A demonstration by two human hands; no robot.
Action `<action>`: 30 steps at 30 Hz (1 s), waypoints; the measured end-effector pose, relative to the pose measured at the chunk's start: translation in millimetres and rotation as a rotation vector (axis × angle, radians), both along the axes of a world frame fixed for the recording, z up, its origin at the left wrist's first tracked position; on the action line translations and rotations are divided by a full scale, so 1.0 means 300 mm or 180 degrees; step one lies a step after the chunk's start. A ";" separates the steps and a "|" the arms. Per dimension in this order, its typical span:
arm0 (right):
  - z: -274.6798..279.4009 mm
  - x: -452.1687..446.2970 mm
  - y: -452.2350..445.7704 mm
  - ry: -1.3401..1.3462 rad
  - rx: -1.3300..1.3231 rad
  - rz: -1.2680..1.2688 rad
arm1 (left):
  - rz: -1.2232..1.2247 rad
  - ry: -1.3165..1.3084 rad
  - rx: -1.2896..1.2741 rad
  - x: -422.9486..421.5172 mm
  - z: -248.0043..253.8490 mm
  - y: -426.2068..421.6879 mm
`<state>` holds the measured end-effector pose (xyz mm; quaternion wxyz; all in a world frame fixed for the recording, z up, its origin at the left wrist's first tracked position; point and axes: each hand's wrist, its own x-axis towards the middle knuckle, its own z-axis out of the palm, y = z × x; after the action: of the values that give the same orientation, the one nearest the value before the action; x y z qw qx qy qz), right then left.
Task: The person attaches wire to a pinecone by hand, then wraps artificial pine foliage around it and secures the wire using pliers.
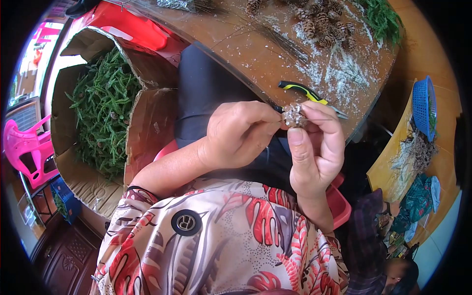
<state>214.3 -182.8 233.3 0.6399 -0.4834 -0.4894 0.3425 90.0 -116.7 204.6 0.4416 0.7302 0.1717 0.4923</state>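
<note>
A small pine cone with white-flecked scales (293,116) is between my two hands, above my lap. My right hand (318,147) pinches it between thumb and fingers, and a thin wire sticks out past those fingers to the right. My left hand (241,132) has its fingertips pressed together at the cone's left side, on what looks like the wire's other end. Just beyond the hands, pliers with black and yellow handles (305,92) lie on the wooden table (231,44).
Brown pine cones (322,24), thin wires (287,44) and white flakes lie on the table. A cardboard box (147,105) of green sprigs (105,108) stands at left. A blue basket (424,108) is at right; another person (366,236) is at lower right.
</note>
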 end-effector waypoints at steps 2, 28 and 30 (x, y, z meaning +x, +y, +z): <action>-0.003 -0.007 0.001 0.0088 -0.0006 0.0020 | 0.0127 -0.0033 -0.0072 0.003 -0.003 -0.002; 0.011 0.000 0.002 0.1172 -0.0647 0.0042 | 0.0064 0.0094 -0.0063 0.014 0.002 -0.004; -0.009 0.015 0.000 0.0888 -0.0523 -0.0041 | -0.0220 0.0174 0.0249 0.006 -0.002 0.009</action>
<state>218.9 -182.8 230.6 0.6622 -0.4849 -0.3631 0.4410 91.7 -114.0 204.1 0.4246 0.7655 0.1391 0.4629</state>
